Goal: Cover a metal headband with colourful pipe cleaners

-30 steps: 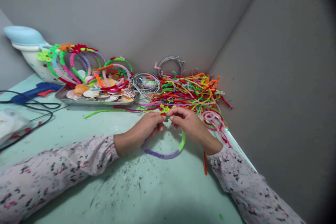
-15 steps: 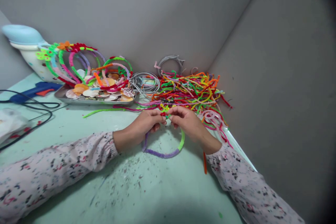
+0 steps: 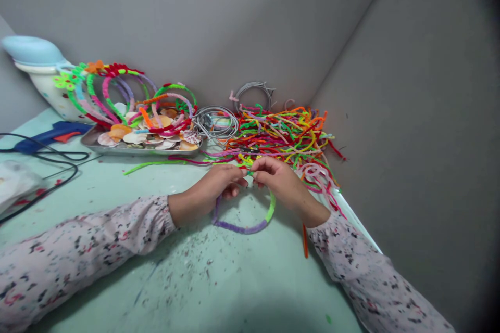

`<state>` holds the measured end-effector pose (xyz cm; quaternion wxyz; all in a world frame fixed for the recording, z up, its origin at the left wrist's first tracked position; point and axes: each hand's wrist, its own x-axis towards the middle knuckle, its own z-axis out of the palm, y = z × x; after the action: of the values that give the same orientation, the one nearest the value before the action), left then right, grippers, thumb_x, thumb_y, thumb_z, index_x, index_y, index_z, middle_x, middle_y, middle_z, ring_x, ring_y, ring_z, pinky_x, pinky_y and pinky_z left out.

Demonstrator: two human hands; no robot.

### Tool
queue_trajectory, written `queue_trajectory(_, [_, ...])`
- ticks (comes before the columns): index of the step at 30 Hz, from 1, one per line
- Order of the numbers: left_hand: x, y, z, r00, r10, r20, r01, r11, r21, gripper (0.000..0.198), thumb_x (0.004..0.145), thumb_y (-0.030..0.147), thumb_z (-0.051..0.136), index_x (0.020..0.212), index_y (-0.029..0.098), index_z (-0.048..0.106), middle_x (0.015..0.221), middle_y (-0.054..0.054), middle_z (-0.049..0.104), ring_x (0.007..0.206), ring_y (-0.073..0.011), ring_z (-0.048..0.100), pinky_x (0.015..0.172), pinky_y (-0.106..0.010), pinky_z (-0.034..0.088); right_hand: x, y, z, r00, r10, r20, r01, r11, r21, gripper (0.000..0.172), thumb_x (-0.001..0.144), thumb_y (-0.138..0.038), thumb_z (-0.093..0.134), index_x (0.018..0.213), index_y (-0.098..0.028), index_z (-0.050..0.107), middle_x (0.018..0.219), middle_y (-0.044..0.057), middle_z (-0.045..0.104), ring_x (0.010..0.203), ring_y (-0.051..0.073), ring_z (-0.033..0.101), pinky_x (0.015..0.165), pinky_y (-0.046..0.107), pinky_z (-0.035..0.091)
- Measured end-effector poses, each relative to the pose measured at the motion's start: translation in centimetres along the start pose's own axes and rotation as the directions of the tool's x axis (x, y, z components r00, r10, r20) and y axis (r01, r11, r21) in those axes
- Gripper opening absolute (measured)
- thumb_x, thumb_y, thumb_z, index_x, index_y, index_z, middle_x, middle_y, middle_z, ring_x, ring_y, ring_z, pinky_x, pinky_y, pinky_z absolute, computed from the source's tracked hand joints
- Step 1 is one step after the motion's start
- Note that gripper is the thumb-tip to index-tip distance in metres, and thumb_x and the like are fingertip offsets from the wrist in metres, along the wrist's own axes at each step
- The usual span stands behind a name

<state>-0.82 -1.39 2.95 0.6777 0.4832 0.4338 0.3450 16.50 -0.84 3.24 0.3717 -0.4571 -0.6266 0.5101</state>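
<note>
A fuzzy ring (image 3: 244, 230), purple along its lower side and light green at the right, hangs below my hands over the pale green table. My left hand (image 3: 219, 183) pinches its upper part from the left, where a bit of red shows at the fingertips. From the right, my right hand (image 3: 278, 179) pinches the same part, with a small green piece between thumb and forefinger. The fingertips of both hands almost meet. Fingers cover most of the ring's top.
A metal tray (image 3: 140, 152) holds shells and several fuzzy rings. Coiled grey wire (image 3: 216, 124) lies beside a heap of coloured pipe cleaners (image 3: 285, 132). At the left are a blue tool (image 3: 42, 138), black cables, a plastic bag (image 3: 17, 184) and a white container (image 3: 54, 88).
The fingertips have shifted slightly, and less of the red piece shows between them. The ring hangs almost where it was.
</note>
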Motion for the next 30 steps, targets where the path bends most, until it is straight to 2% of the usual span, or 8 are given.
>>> queue_trajectory(4, [-0.14, 0.28, 0.13, 0.998, -0.056, 0.018, 0.056, 0.998, -0.031, 0.014, 0.073, 0.024, 0.054, 0.067, 0.013, 0.058, 0.057, 0.001, 0.049, 0.046, -0.0067, 0.039, 0.042, -0.02, 0.029, -0.13, -0.27, 0.02, 1.0, -0.011, 0.002, 0.011, 0.999, -0.047, 0.012, 0.07, -0.017, 0.055, 0.081, -0.02, 0.059, 0.07, -0.004, 0.057, 0.064, 0.01, 0.051, 0.062, 0.024, 0.042])
queue_trajectory(11, [0.29, -0.3, -0.16, 0.995, 0.102, -0.011, -0.102, 0.994, -0.027, 0.009, 0.071, 0.022, 0.06, 0.077, 0.015, 0.057, 0.067, 0.003, 0.051, 0.049, -0.0052, 0.041, 0.042, -0.02, 0.027, 0.16, 0.14, -0.01, 0.999, 0.009, 0.038, -0.01, 1.0, 0.017, 0.019, 0.073, -0.022, 0.059, 0.092, -0.019, 0.06, 0.078, -0.001, 0.06, 0.067, 0.011, 0.053, 0.061, 0.025, 0.044])
queue_trajectory(20, [0.24, -0.24, -0.04, 0.995, 0.096, -0.015, -0.096, 0.995, -0.01, 0.009, 0.072, 0.018, 0.058, 0.081, 0.016, 0.057, 0.06, 0.005, 0.047, 0.047, -0.0054, 0.041, 0.043, -0.019, 0.029, 0.14, -0.02, 0.07, 1.0, 0.021, 0.002, -0.021, 1.0, 0.012, 0.013, 0.071, -0.021, 0.06, 0.084, -0.019, 0.058, 0.071, -0.003, 0.058, 0.063, 0.01, 0.052, 0.06, 0.025, 0.044])
queue_trajectory(26, [0.27, -0.29, -0.02, 0.994, 0.11, -0.029, -0.108, 0.993, 0.05, 0.004, 0.072, 0.018, 0.057, 0.074, 0.014, 0.057, 0.056, 0.004, 0.048, 0.046, -0.0054, 0.041, 0.043, -0.019, 0.028, -0.01, -0.57, 0.39, 0.997, 0.074, -0.02, -0.075, 0.996, -0.047, 0.012, 0.071, -0.023, 0.06, 0.082, -0.018, 0.057, 0.07, -0.003, 0.058, 0.06, 0.011, 0.053, 0.057, 0.025, 0.044])
queue_trajectory(30, [0.3, -0.44, -0.06, 0.993, 0.106, -0.05, -0.101, 0.99, 0.095, 0.005, 0.072, 0.019, 0.056, 0.074, 0.014, 0.057, 0.056, 0.003, 0.05, 0.045, -0.006, 0.042, 0.042, -0.019, 0.027, 0.05, -0.11, 0.35, 0.999, -0.031, -0.012, 0.028, 0.985, -0.17, 0.01, 0.075, -0.024, 0.057, 0.083, -0.019, 0.058, 0.071, -0.002, 0.059, 0.063, 0.011, 0.054, 0.06, 0.025, 0.044])
